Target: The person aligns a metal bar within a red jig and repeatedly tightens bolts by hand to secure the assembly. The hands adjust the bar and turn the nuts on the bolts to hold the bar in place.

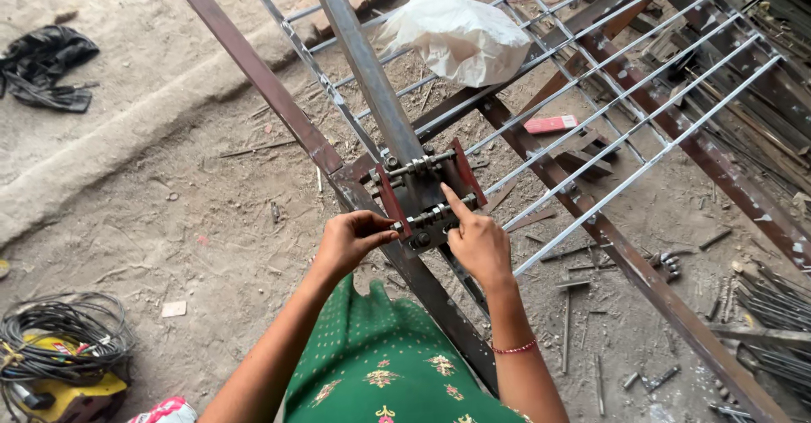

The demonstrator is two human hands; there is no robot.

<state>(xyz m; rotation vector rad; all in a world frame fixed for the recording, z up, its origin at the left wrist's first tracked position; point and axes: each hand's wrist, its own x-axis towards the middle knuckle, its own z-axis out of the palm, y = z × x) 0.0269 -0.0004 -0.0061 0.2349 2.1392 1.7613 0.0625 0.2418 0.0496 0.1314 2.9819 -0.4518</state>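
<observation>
Between both hands (414, 241) — roller jig (427, 195)

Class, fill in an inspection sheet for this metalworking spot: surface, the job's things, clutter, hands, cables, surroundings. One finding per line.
Surface: bare dusty dirt floor.
Job's things: small steel roller jig with red side plates, bolted on a rusty angle-iron stand; a grey flat steel bar runs through it.
Clutter: cut metal offcuts; crumpled white plastic bag on a grid of thin steel rods.
Hands: left hand pinches the jig's lower roller end; right hand points a forefinger at it.
Cables: coiled black cable over a yellow machine.
Surroundings: black cloth; stacked steel rods.
</observation>
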